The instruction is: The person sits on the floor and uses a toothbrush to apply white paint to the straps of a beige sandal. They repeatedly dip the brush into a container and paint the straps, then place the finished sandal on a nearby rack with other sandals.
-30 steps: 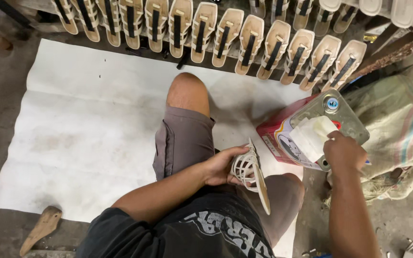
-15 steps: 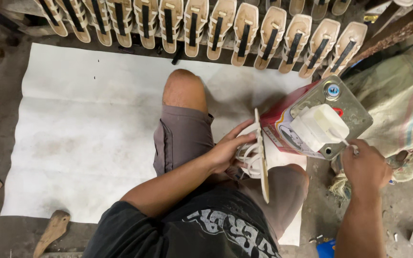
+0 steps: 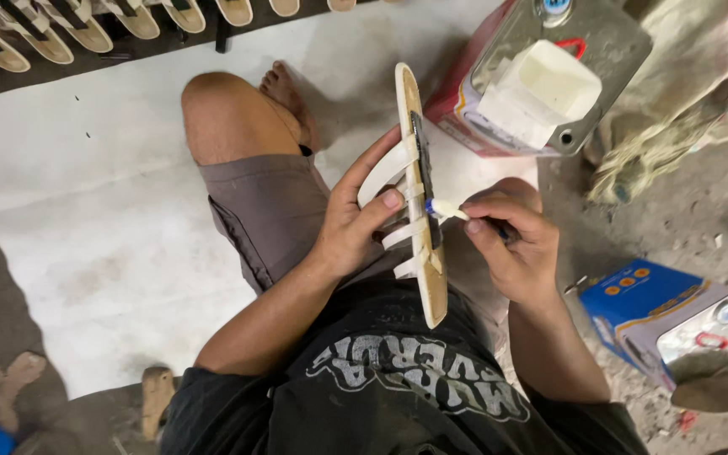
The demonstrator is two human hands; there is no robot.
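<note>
Over white sheet [image 3: 86, 211] — left hand [image 3: 355, 223] grips sandal [image 3: 423, 194], right hand [image 3: 511, 240] pinches brush [image 3: 452, 211].

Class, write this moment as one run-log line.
left hand: grips sandal sole on edge | right hand: brush tip on sole | glue tin: open

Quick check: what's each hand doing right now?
Left hand: closed on the sandal sole, holding it on edge by its white straps.
Right hand: closed on a small brush, tip against the sole.
</note>
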